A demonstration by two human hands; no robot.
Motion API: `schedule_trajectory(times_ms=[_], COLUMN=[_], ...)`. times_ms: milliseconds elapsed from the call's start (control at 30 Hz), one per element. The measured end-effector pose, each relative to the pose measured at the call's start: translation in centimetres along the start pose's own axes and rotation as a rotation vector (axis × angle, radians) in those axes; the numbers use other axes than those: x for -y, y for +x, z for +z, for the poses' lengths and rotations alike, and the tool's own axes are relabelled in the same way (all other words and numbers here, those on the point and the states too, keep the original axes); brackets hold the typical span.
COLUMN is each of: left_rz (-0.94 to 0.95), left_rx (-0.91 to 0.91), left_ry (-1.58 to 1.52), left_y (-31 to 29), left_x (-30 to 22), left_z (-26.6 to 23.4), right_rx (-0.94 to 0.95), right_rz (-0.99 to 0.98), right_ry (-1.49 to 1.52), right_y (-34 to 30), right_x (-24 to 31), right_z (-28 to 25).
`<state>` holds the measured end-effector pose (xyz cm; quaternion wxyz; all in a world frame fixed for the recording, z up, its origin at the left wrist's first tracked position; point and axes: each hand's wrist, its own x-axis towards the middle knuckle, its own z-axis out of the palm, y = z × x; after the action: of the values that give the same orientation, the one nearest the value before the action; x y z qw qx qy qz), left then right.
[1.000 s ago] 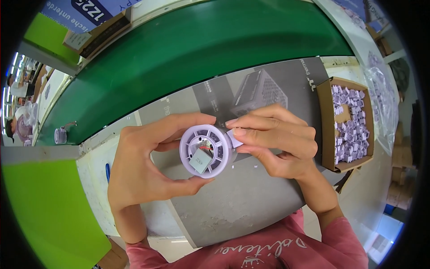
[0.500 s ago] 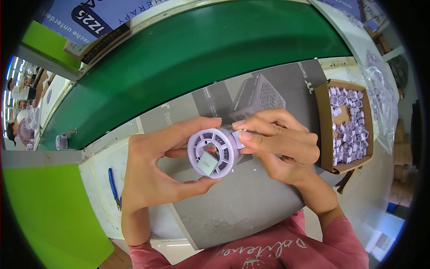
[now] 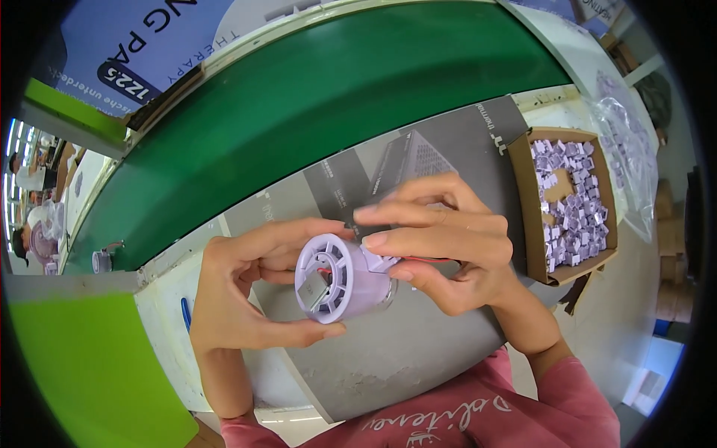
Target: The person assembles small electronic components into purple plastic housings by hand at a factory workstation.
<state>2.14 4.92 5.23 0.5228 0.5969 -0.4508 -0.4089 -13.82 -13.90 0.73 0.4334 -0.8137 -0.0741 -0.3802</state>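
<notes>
A lilac plastic round housing [image 3: 358,287] with a spoked ring at its open end is gripped at its rim between the thumb and fingers of my left hand [image 3: 228,287]. It is tilted, ring end toward the left. Inside the ring sits a small pale square piece [image 3: 312,290] with a bit of red wire beside it. My right hand [image 3: 470,246] pinches a small lilac plastic part [image 3: 379,261] against the housing's right side. Red wire [image 3: 427,260] runs out from there under the right fingers. Whether the small part is seated is hidden by the fingertips.
An open cardboard box [image 3: 534,224] of small lilac parts stands at the right, with a clear plastic bag [image 3: 631,160] beyond it. A green belt [image 3: 299,97] crosses behind the grey printed work surface [image 3: 403,358]. Another housing [image 3: 101,260] sits on the belt's left end. A blue-handled tool [image 3: 186,313] lies left.
The housing has turned so its side shows more, and shifted slightly left and down in view. My right fingers have shifted on the small part, and red wire now shows beside them.
</notes>
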Motion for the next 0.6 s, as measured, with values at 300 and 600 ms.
schedule_trajectory(times_ms=[300,600], left_rz=[0.030,0.035], left_rx=[-0.026,-0.074], left_ry=[0.044,0.044], left_y=[0.09,0.27], left_x=[0.29,0.56], left_z=[0.02,-0.04], right_rx=[-0.076,-0.157], right_rz=[-0.007,-0.173], right_ry=[-0.063,-0.429], right_y=[-0.53,-0.82], right_x=[-0.04,-0.53], right_z=[0.55,0.40])
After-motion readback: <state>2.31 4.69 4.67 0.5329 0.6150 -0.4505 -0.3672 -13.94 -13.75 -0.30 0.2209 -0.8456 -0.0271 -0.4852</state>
